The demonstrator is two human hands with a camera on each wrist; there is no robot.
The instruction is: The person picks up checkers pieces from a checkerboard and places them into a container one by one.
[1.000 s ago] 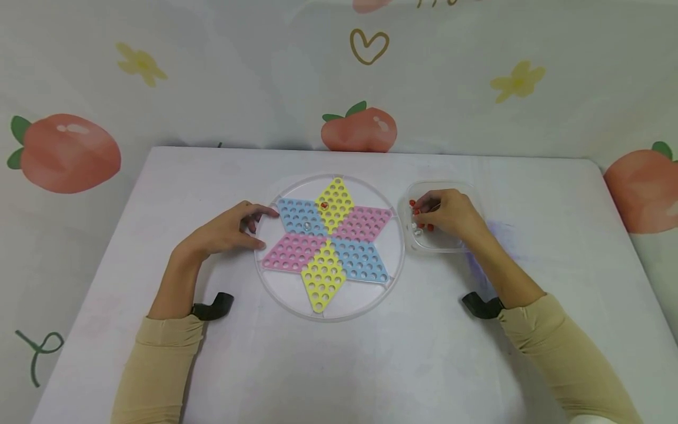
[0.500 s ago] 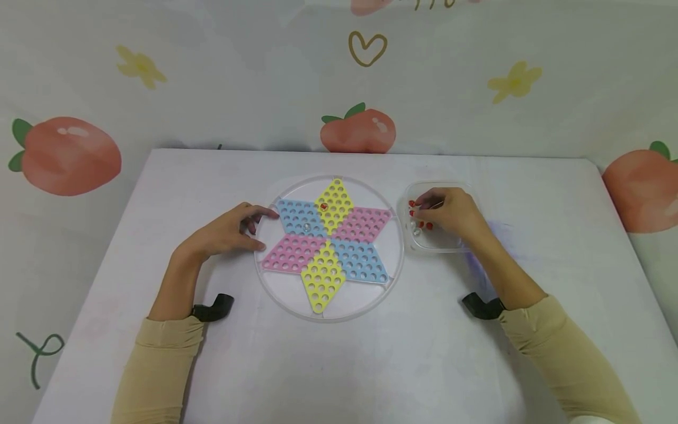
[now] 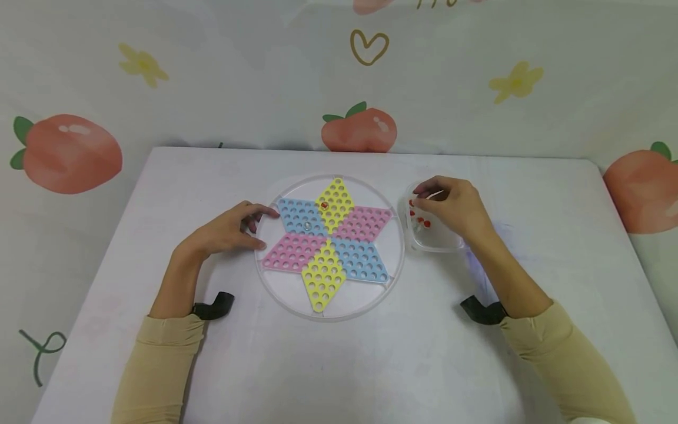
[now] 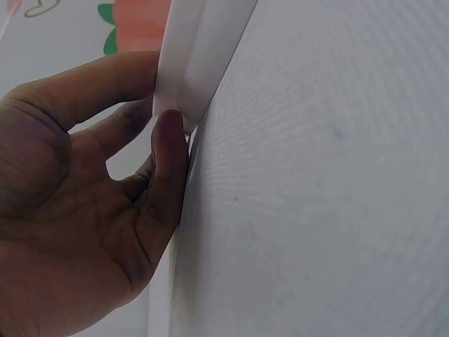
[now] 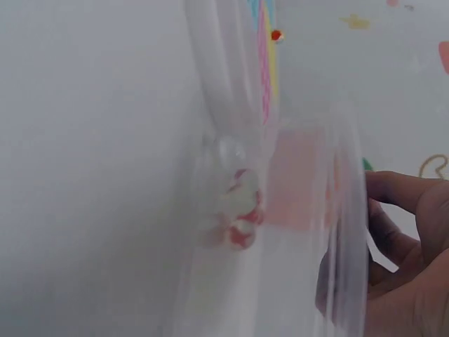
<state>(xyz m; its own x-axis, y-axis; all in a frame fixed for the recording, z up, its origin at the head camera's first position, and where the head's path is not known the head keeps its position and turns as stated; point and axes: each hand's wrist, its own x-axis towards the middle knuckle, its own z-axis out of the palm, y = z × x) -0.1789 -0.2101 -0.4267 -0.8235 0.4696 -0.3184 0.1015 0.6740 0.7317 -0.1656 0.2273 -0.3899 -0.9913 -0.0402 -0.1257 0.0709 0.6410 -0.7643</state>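
A round Chinese checkers board (image 3: 339, 318) with a yellow, blue and pink star lies on the table. My left hand (image 3: 222, 231) rests at its left rim, index fingertip and thumb touching the edge well apart, as the left wrist view also shows of the hand (image 4: 105, 175). One red-and-white marble (image 3: 325, 206) and one clear marble (image 3: 308, 226) sit in board holes. My right hand (image 3: 458, 206) is bent above a clear plastic box (image 3: 439, 249); its thumb and index tips come close. Whether a marble is between them is hidden. Several red-and-white marbles (image 3: 426, 224) lie inside the box.
A white-covered table (image 3: 339, 371) carries board and box side by side. Behind it hangs a backdrop (image 3: 254, 88) printed with peaches and flowers. Black wrist devices (image 3: 214, 306) stick out inward from both forearms. A purplish stain (image 3: 503, 235) marks the cloth right of the box.
My right hand has risen and moved slightly away from me over the box. Clear marbles seen earlier at the box's near left no longer show there. The left hand and board have stayed still.
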